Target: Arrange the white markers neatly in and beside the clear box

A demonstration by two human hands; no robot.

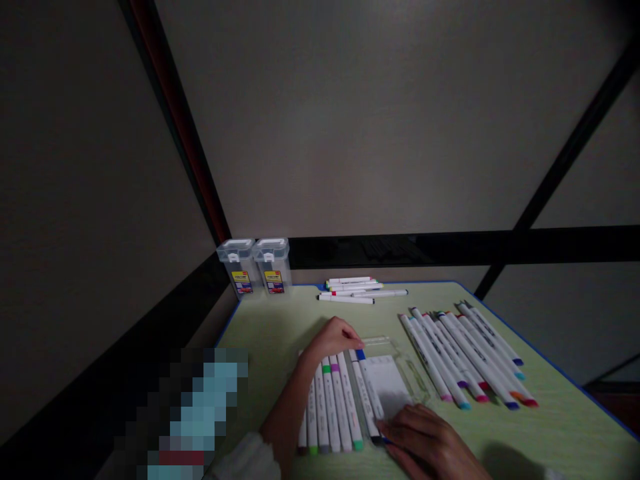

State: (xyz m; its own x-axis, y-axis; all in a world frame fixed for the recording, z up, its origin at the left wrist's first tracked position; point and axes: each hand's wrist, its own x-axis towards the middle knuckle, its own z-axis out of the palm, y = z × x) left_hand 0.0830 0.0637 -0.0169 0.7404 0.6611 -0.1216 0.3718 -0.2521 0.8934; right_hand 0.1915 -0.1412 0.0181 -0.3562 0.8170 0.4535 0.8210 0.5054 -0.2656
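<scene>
A white marker with a blue cap band [370,387] lies lengthwise in a clear plastic case [417,379]. My left hand [334,339] is closed at its far end, fingertips by the blue band. My right hand [430,437] pinches its near end; the fingertips are partly hidden. Directly left of it is another white marker with a black end [364,400]. Further left, several white markers [336,403] with green, grey and purple ends lie side by side in a row, partly behind my left forearm. A white insert [387,377] shows in the case right of the blue-banded marker.
On the right of the green table [280,320] lies a loose group of several markers [465,353]. More markers [350,291] lie at the back edge. Two clear lidded boxes [239,270] stand at the back left corner. Walls rise behind. A pixelated patch covers the lower left.
</scene>
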